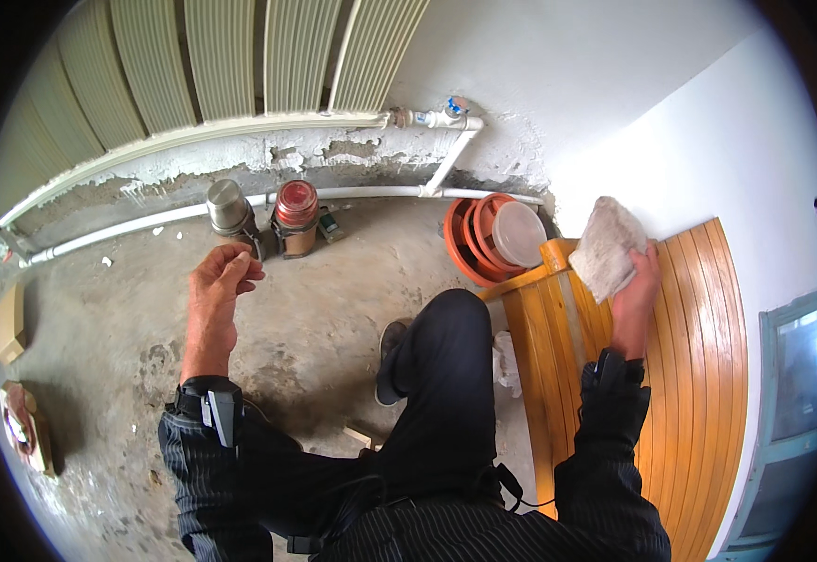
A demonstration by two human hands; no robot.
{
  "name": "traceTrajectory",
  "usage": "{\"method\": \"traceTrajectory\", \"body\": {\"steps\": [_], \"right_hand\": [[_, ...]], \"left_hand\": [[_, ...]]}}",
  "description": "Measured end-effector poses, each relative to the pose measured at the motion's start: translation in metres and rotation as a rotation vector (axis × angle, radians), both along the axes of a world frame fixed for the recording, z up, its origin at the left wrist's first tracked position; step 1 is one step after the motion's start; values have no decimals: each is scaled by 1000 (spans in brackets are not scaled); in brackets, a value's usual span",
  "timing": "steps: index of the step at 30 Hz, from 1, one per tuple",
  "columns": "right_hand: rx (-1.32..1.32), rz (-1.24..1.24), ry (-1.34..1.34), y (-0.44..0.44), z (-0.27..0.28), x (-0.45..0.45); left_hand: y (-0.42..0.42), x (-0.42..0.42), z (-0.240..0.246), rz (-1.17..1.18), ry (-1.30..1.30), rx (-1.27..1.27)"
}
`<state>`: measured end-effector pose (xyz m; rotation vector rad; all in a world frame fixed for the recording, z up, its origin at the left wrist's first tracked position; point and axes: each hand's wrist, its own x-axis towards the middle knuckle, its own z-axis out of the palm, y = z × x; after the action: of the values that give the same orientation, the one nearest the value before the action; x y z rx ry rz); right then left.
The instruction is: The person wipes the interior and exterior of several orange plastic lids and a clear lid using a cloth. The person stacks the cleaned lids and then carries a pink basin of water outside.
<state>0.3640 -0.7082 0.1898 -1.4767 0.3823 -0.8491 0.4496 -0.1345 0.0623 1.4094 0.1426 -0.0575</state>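
Observation:
A folded, greyish-white cloth (608,247) is in my right hand (640,281), raised over the end of a slatted wooden bench (696,337). My left hand (222,281) hangs over the concrete floor with its fingers curled and thumb against them; nothing plainly shows in it. Just beyond it stand a steel-topped flask (227,204) and a red-topped flask (296,207), both on the floor by the wall pipe. Orange plastic basins (456,242) lean at the wall between my hands, with a translucent round lid (518,234) against them.
A ribbed radiator (218,63) spans the wall above a white pipe (373,191), with a blue-handled valve (457,107) at its right. Cardboard boxes (11,323) lie on the floor at far left. A small green box (330,226) lies beside the flasks. My knee is near the bench.

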Motion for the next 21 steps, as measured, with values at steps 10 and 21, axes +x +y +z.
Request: {"method": "traceTrajectory", "body": {"steps": [10, 21], "right_hand": [[-387, -50, 321, -32, -48, 12], [-716, -125, 380, -31, -54, 15]], "left_hand": [[2, -1, 1, 26, 0, -7], [1, 0, 1, 24, -3, -10]]}}
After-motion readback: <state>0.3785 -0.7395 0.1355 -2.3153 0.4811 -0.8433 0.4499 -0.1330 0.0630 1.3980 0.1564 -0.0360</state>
